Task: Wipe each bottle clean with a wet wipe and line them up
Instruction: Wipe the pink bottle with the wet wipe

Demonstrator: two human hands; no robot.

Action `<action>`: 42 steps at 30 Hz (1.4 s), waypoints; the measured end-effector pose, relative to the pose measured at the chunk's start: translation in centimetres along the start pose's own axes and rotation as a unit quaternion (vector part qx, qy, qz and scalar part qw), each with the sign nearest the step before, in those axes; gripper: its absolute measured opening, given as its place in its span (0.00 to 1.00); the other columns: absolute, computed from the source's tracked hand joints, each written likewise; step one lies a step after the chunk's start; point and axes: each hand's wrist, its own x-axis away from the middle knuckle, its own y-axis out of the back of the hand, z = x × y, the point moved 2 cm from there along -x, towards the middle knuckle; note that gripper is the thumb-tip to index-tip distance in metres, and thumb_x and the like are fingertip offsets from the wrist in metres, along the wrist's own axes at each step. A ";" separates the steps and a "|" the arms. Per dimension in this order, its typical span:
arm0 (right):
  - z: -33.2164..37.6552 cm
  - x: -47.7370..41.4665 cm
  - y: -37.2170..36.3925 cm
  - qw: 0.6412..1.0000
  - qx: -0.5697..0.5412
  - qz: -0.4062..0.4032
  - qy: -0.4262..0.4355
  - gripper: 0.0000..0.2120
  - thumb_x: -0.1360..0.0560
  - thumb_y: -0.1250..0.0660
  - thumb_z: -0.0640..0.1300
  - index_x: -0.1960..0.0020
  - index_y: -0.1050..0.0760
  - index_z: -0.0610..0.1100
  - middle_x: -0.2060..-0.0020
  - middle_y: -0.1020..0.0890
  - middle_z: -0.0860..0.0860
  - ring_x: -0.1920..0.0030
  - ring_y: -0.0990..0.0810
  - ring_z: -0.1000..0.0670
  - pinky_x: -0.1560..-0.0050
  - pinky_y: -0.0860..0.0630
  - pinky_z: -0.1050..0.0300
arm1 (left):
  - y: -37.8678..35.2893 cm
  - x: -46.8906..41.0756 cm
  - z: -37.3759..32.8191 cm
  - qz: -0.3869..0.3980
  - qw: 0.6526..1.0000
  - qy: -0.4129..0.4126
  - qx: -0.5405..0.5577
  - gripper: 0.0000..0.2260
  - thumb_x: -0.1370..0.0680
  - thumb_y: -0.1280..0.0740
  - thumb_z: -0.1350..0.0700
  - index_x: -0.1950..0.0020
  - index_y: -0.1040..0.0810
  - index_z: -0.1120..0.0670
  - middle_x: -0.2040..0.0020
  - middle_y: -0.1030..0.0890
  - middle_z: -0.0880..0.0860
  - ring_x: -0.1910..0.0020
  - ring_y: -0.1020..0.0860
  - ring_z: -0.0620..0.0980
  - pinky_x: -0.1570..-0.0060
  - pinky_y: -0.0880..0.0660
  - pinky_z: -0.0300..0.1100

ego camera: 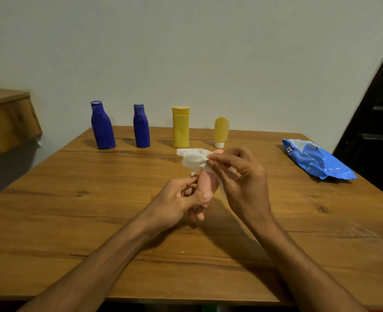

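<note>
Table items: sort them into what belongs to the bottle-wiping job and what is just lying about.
Part of the job:
- pink bottle, held in the left hand
- wet wipe, pinched in the right hand
- two blue bottles
- yellow bottle
- yellow tube
- blue wipes pack

Just lying about:
- wooden shelf at the left wall
- dark furniture on the right

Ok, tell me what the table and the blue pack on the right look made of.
Table: looks like wood or wood-effect laminate, matte; grain lines and dark knots show, but which one is unclear. Blue pack: thin plastic film, glossy; it is crumpled with shiny creases.
</note>
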 end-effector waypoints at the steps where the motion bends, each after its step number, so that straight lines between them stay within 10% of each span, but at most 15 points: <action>1: -0.1 0.0 -0.1 1.000 0.012 -0.004 0.006 0.09 0.26 0.29 0.40 0.46 0.18 0.42 0.53 0.21 0.48 0.50 0.22 0.51 0.53 0.21 0.55 | 0.0 0.0 0.0 -0.003 1.000 -0.003 -0.001 0.11 0.21 0.34 0.59 0.39 0.25 0.59 0.57 0.18 0.56 0.62 0.21 0.54 0.64 0.23 0.44; 13: 0.4 0.6 -0.7 0.992 0.014 0.126 0.026 0.09 0.29 0.25 0.40 0.49 0.16 0.44 0.55 0.22 0.53 0.51 0.23 0.52 0.55 0.22 0.54 | 0.2 0.1 -0.3 -0.082 0.996 -0.035 -0.003 0.04 0.22 0.34 0.64 0.51 0.22 0.56 0.59 0.16 0.57 0.62 0.19 0.50 0.59 0.21 0.44; 25: -0.1 -0.2 1.0 0.997 0.006 -0.073 0.014 0.10 0.27 0.27 0.38 0.46 0.18 0.40 0.57 0.18 0.47 0.58 0.23 0.59 0.60 0.31 0.73 | 0.3 0.0 -0.2 0.015 0.997 -0.015 0.074 0.15 0.24 0.30 0.56 0.42 0.24 0.64 0.55 0.17 0.60 0.61 0.19 0.56 0.58 0.23 0.49; 32: -0.1 -0.4 0.8 0.992 -0.050 -0.103 -0.057 0.09 0.26 0.28 0.41 0.46 0.18 0.43 0.56 0.16 0.50 0.57 0.19 0.55 0.60 0.25 0.66 | 0.4 0.0 -0.2 0.013 0.990 -0.009 0.142 0.19 0.26 0.31 0.56 0.39 0.25 0.65 0.55 0.19 0.61 0.64 0.19 0.54 0.58 0.22 0.46; 42: 0.0 0.3 -0.3 0.995 -0.081 0.034 -0.050 0.11 0.28 0.28 0.46 0.47 0.17 0.44 0.54 0.16 0.53 0.54 0.19 0.54 0.58 0.22 0.61 | 0.8 -0.1 -0.4 -0.030 0.957 0.008 0.290 0.10 0.28 0.34 0.57 0.49 0.17 0.56 0.58 0.16 0.57 0.61 0.19 0.52 0.61 0.20 0.44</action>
